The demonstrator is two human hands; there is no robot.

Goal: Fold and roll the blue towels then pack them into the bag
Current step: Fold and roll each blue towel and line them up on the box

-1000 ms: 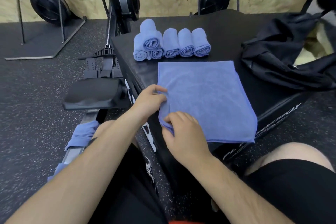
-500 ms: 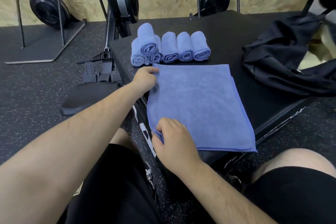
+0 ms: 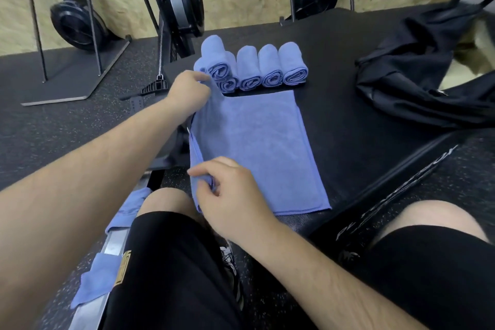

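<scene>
The bag (image 3: 417, 69) at the right edge of the table (image 3: 334, 88) runs off the picture. The left hand (image 3: 187, 91) covers part of the rolled towels (image 3: 249, 67). The right hand (image 3: 233, 195) hides the near left corner of the flat towel (image 3: 262, 147). The lettering (image 3: 396, 191) on the table's side is too blurred to read.

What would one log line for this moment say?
phase: folding | left hand grips flat towel at far-left corner | right hand pinches near-left edge | rolled towels behind | black bag at right

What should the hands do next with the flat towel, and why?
Probably swing the left edge over to the right edge, folding the flat towel in half. The left hand and right hand both pinch that edge, raised off the black box.
</scene>
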